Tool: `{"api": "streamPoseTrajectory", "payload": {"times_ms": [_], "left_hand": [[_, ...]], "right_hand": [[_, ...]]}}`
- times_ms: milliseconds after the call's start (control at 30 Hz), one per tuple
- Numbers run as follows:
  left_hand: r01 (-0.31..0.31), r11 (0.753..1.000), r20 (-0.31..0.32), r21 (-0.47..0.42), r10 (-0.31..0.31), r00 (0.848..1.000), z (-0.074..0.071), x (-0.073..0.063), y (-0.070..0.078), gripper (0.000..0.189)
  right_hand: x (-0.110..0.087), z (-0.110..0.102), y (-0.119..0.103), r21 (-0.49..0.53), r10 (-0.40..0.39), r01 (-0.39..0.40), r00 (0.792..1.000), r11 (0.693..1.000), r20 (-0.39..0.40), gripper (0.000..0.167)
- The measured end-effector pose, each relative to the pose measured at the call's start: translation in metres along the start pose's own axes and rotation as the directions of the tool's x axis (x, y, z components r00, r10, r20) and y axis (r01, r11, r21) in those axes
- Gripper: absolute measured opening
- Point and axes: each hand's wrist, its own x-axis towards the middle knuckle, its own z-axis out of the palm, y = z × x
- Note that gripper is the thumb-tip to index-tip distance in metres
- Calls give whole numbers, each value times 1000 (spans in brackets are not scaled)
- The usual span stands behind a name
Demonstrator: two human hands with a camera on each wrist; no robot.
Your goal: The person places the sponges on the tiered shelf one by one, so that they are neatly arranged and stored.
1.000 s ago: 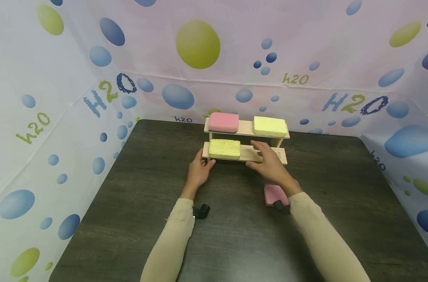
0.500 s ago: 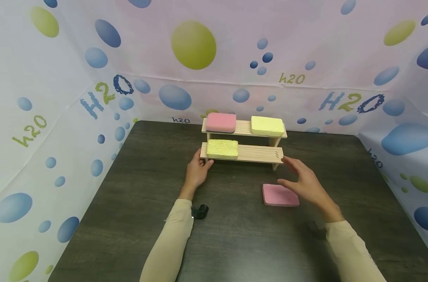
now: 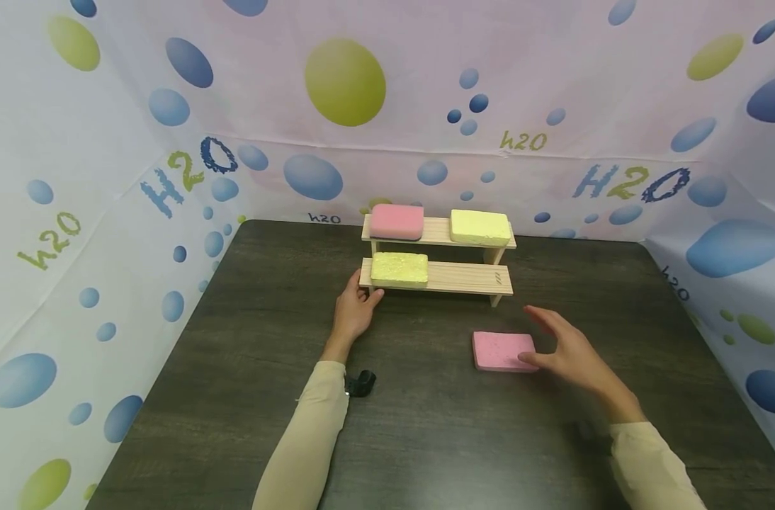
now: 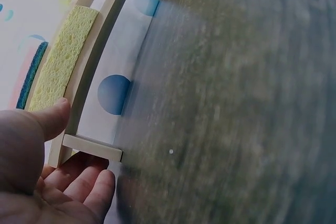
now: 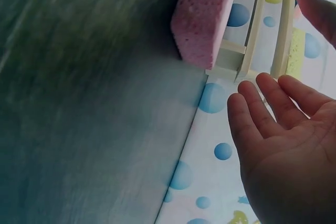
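Observation:
A two-tier wooden shelf [image 3: 470, 278] stands near the back of the table. My left hand [image 3: 353, 312] holds the left end of its lower tier, thumb at the front and fingers beneath and behind, as the left wrist view shows. A yellow sponge [image 3: 399, 270] lies on that tier's left side, close to my thumb. On the upper tier sit a pink sponge [image 3: 397, 222] with a dark underside and a paler yellow sponge [image 3: 479, 227]. Another pink sponge [image 3: 499, 352] lies flat on the table. My right hand [image 3: 575, 356] hovers at its right end, fingers spread, holding nothing.
The dark wood-grain table [image 3: 426, 439] is enclosed by white sheets [image 3: 464, 42] printed with blue and green dots. A black strap piece [image 3: 360, 383] shows at the left wrist.
My right hand has moved from the lower tier rightward and toward me, to the pink sponge on the table. The left hand keeps its hold on the shelf; the view has shifted slightly.

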Motion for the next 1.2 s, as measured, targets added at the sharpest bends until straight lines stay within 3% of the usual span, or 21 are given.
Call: {"api": "streamPoseTrajectory", "payload": {"times_ms": [467,767,1000,1200], "left_hand": [[-12,1000,-5,-2,12,1000,0,0,-1,70],[-23,1000,-11,19,23,1000,1,-1,0,69],[4,1000,0,3,-4,1000,1,0,0,71],[-6,1000,-6,8,6,1000,1,2,-3,71]], "right_hand": [[-3,4,6,31,67,-71,993,997,102,101],[3,12,7,31,-10,7,993,1000,115,96],[6,16,7,-41,1,5,990,999,140,90],[6,20,9,-84,-47,57,992,995,116,87]]}}
